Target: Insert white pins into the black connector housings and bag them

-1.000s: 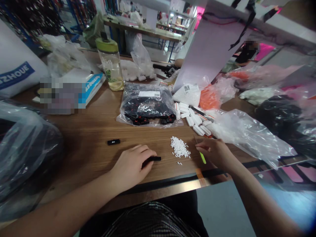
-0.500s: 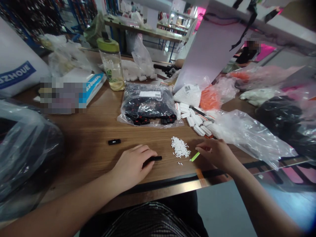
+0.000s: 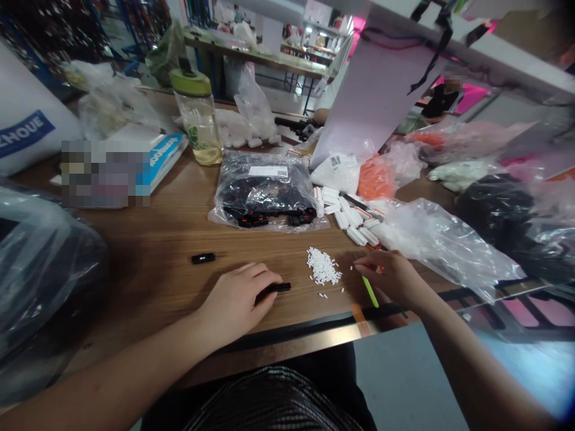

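Left hand (image 3: 233,305) clenched on black plastic strip (image 3: 278,287), on wooden table (image 3: 148,239), just left of white pin pile (image 3: 321,266). Right hand (image 3: 390,278) pinching green-handled pick (image 3: 371,292), just right of pile. Second black strip (image 3: 203,258) lying well left of pile.

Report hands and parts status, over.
Left hand holding black plastic strip. Right hand holding thin lime-green stick. Pile of small white plastic pieces between hands.

Loc: assy wkshop | wood workbench (image 3: 148,239) | bagged black pts (image 3: 265,191) | more benches beyond (image 3: 256,60)
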### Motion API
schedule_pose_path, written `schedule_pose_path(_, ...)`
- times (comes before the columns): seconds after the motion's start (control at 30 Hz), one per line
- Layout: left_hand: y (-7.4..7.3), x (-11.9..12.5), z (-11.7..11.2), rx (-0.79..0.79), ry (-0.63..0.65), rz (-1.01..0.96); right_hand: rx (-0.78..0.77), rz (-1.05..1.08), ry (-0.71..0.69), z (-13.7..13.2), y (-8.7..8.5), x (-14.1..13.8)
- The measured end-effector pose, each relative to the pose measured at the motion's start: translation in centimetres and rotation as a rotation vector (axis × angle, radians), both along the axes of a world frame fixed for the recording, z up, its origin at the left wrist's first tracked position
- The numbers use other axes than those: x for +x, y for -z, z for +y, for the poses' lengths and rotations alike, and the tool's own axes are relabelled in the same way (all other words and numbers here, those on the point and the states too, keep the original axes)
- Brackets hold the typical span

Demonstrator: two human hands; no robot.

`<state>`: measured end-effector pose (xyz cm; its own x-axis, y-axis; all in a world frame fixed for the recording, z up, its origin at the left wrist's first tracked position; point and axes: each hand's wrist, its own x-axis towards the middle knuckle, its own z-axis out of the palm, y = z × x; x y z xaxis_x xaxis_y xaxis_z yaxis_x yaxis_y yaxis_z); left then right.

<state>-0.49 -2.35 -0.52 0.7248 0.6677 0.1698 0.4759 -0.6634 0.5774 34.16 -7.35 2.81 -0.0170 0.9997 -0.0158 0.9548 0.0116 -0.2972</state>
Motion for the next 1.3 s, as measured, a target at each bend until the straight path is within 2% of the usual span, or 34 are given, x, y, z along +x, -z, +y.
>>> schedule_pose_path(0.3, 0.0, 0.1, -0.1, -0.010, -0.013, -0.013, -0.006, -0.085, -0.076, 0.8, 0.7, -0.1)
schedule_pose_path(0.47, 0.1, 0.3, -0.1, -0.037, -0.051, -0.021, -0.052, -0.082, -0.021, 1.2, 0.8, -0.1)
schedule_pose_path(0.57, 0.1, 0.4, -0.2, -0.046, -0.062, -0.035, 0.009, 0.015, -0.029, 1.0, -0.1, -2.1)
schedule_pose_path(0.7, -0.1, 0.4, -0.4, -0.050, -0.070, -0.034, 0.177, 0.269, -0.231, 0.5, -1.2, -8.0)
schedule_pose_path(0.83, -0.2, 0.4, -0.5, -0.062, -0.073, -0.041, 0.161, 0.299, -0.389, 0.5, -0.5, -12.7)
schedule_pose_path(0.9, -0.2, 0.4, -0.5, -0.070, -0.082, -0.036, 0.155, 0.287, -0.409, 0.7, 0.1, -13.5)
schedule_pose_path(1.03, -0.3, 0.4, -0.6, -0.089, -0.088, -0.028, 0.146, 0.265, -0.424, 0.9, 0.8, -13.3)
schedule_pose_path(1.3, -0.5, 0.5, -0.6, -0.100, -0.105, -0.006, 0.179, 0.157, -0.451, 0.7, 0.7, -13.5)
